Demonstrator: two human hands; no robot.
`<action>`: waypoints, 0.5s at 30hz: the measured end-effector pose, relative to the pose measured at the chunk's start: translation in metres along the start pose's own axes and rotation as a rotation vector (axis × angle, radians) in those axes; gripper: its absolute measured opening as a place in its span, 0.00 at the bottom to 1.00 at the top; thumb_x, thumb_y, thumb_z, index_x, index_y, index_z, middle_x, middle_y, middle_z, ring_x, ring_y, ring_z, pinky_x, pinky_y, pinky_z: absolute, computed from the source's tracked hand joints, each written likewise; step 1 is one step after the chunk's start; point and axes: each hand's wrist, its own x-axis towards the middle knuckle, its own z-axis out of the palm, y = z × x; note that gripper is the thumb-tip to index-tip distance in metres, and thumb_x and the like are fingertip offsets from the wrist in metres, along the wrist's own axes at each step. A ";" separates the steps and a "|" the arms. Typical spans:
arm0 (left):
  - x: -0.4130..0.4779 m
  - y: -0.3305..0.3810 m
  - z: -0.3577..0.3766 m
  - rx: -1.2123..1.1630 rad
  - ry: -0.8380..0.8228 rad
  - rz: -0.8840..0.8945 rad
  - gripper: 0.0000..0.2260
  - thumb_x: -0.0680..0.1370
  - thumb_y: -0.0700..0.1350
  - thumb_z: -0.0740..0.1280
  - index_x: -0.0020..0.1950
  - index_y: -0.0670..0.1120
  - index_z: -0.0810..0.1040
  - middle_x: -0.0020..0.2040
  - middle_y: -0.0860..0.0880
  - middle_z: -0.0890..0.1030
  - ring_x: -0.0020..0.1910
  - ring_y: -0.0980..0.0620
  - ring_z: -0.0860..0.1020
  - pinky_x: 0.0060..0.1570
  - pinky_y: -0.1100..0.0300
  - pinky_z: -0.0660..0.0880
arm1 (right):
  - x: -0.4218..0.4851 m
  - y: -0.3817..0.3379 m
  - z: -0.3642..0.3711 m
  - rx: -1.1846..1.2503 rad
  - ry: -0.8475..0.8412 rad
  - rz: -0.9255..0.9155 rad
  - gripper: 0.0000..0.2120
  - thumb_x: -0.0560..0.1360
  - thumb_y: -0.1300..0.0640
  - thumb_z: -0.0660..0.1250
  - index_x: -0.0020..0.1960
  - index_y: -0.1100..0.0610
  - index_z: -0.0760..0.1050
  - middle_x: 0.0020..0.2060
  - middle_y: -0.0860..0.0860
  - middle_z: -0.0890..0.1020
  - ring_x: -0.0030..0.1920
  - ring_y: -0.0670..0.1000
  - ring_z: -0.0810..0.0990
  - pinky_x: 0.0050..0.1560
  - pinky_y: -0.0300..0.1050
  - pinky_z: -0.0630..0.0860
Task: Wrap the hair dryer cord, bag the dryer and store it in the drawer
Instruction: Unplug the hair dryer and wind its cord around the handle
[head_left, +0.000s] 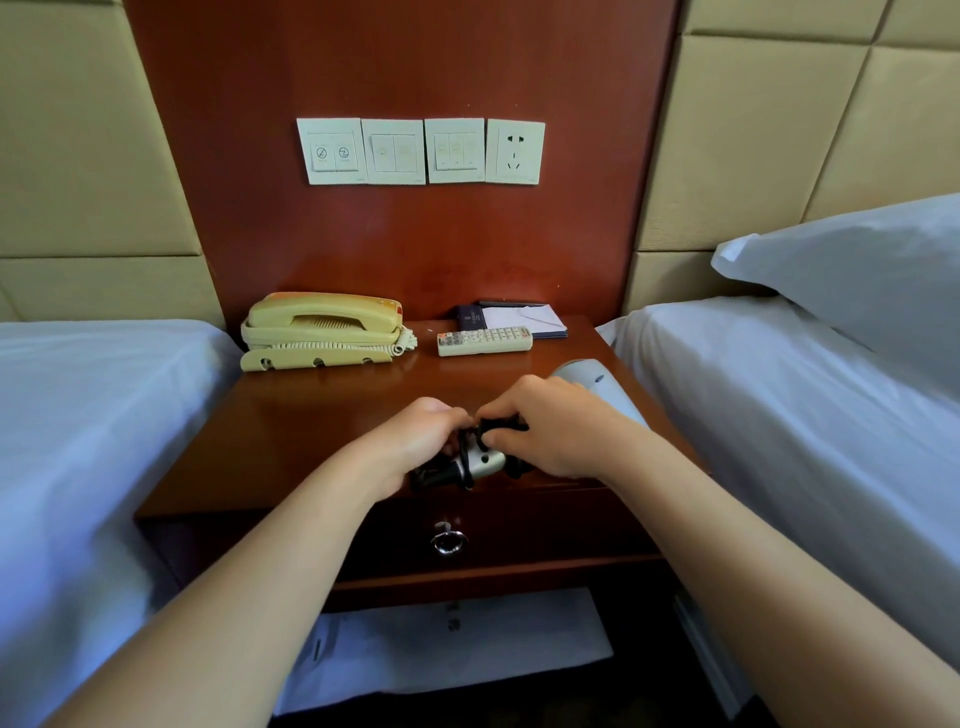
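A silver-white hair dryer (597, 387) lies on the wooden nightstand (322, 431) near its front right edge, barrel pointing back right, handle (483, 462) toward me. Its black cord (496, 426) is bunched around the handle. My left hand (421, 439) grips the cord and handle from the left. My right hand (550, 428) pinches the cord from the right and covers part of the dryer body. Below the front edge, the drawer (545, 525) with a round metal pull ring (449, 540) is closed. No bag can be identified for sure.
A cream telephone (322, 330), a white remote (484, 340) and a notepad folder (519, 317) sit at the nightstand's back. Beds with white sheets flank it, a pillow (857, 270) on the right one. Wall switches and a socket (515, 151) hang above. White sheeting (457, 644) lies on the lower shelf.
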 end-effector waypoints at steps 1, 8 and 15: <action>0.000 0.001 0.001 0.005 -0.011 -0.005 0.13 0.77 0.42 0.61 0.33 0.45 0.72 0.35 0.42 0.72 0.37 0.47 0.70 0.43 0.53 0.64 | 0.001 0.001 0.001 -0.007 -0.003 0.012 0.15 0.75 0.47 0.63 0.61 0.44 0.76 0.55 0.52 0.81 0.58 0.61 0.75 0.56 0.53 0.74; -0.003 0.011 0.009 0.234 -0.019 0.013 0.18 0.76 0.42 0.60 0.26 0.46 0.68 0.26 0.47 0.69 0.27 0.51 0.64 0.31 0.58 0.59 | 0.005 -0.004 0.006 -0.138 -0.018 0.069 0.16 0.76 0.48 0.62 0.61 0.53 0.75 0.56 0.57 0.79 0.58 0.62 0.75 0.47 0.48 0.69; 0.000 0.011 0.004 0.287 0.018 0.013 0.17 0.77 0.46 0.64 0.28 0.44 0.72 0.28 0.46 0.69 0.29 0.50 0.65 0.35 0.58 0.62 | 0.002 -0.012 0.007 -0.203 -0.010 0.093 0.17 0.78 0.49 0.61 0.62 0.57 0.73 0.56 0.58 0.78 0.59 0.62 0.74 0.46 0.47 0.67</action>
